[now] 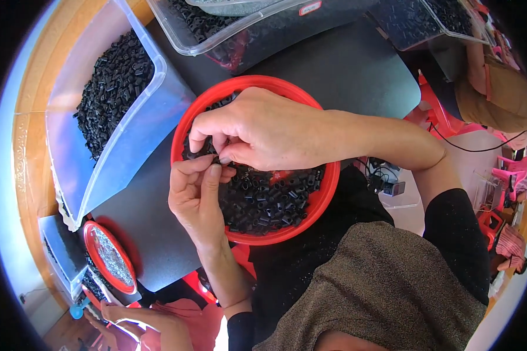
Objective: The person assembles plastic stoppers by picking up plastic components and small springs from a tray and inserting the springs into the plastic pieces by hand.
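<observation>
Both of my hands meet over a round red basin [329, 196] heaped with small black plastic tube-like pieces [266, 202]. My left hand [196, 190] is closed, its thumb and fingertips pinching a small black piece [217, 161] above the basin's left side. My right hand [269, 128] reaches across from the right, its thumb and index finger pressed to that same piece. The fingertips cover most of the piece, so its exact shape is hidden.
A translucent bin [140, 126] of black pieces stands left on the dark table [345, 64]. Another clear bin [263, 44] is at the far side. A red-rimmed basin [88, 240] holds small shiny bits. Co-workers sit lower left, in a pink sleeve [184, 327], and at right.
</observation>
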The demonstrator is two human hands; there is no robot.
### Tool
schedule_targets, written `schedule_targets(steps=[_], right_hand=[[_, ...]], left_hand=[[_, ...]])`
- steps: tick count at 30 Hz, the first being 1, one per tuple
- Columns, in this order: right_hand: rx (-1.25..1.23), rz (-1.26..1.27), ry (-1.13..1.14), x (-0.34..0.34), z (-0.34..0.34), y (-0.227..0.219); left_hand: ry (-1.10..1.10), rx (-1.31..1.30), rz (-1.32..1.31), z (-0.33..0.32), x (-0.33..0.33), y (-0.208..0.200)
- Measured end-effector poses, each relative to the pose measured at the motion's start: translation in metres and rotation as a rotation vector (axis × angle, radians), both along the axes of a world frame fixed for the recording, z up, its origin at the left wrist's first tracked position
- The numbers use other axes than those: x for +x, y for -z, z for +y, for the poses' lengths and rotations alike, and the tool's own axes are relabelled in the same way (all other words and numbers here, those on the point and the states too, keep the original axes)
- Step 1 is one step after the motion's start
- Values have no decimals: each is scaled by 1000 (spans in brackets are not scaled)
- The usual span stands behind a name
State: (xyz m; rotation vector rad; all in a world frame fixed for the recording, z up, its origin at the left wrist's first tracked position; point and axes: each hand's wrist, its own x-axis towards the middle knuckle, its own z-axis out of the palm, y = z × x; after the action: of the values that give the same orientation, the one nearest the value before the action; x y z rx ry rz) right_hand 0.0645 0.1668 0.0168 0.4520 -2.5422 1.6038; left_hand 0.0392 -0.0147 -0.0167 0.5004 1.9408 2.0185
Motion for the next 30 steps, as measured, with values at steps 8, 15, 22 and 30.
schedule_targets(steps=[8,15,22,30], right_hand=[[-160,-222,-80,-8,10,-6],[119,-9,-52,9,18,23],[525,27,-53,15,2,27],[542,59,-53,6,13,32]], left_hand=[[122,107,-97,-7,-4,0],[86,351,-163,-11,-9,3],[81,365,-183,-11,-10,6],[85,370,-187,-11,-9,5]])
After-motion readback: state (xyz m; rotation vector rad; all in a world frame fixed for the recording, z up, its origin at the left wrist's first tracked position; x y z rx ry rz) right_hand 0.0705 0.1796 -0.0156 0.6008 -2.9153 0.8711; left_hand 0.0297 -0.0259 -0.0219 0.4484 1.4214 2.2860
